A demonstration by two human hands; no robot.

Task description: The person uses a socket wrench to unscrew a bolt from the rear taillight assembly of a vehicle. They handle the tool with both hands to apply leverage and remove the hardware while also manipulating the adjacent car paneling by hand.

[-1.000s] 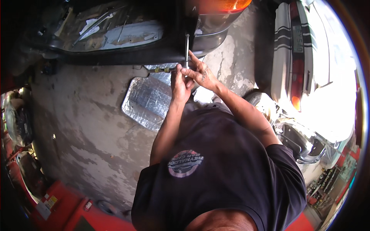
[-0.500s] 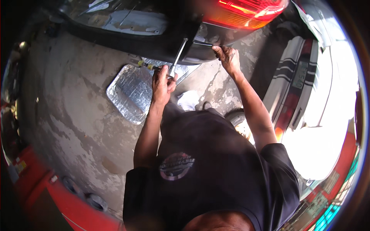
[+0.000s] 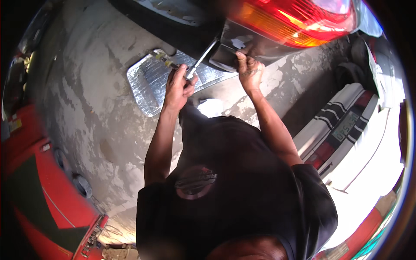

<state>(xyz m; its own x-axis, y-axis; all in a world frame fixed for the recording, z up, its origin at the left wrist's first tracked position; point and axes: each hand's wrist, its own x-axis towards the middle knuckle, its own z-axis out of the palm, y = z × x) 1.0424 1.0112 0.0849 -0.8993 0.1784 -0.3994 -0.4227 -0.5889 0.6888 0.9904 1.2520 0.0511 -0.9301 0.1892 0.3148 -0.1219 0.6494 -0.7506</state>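
Note:
My left hand (image 3: pixel 177 89) is closed round what looks like a ratchet wrench (image 3: pixel 164 60) with a yellow and dark handle. From it a long silver extension bar (image 3: pixel 203 57) slants up to the dark rear bumper (image 3: pixel 255 45); its far tip is in shadow at the bumper's edge. My right hand (image 3: pixel 250 73) pinches the lower edge of that bumper, thumb against the panel, just under the red and amber tail light (image 3: pixel 286 24). A silver foil-covered panel (image 3: pixel 141 84) lies on the floor beneath the tool.
At the right stands a white car part with black stripes (image 3: pixel 333 108). A white cloth (image 3: pixel 210 107) lies on the stained concrete floor (image 3: pixel 104 108) by my legs. A red vehicle or machine (image 3: pixel 65 186) fills the lower left, with dark round objects (image 3: pixel 82 186) beside it.
My view has shifted, so the tail light and bumper fill more of it. The bar's tip now disappears at the bumper's edge. Both hands keep their grips.

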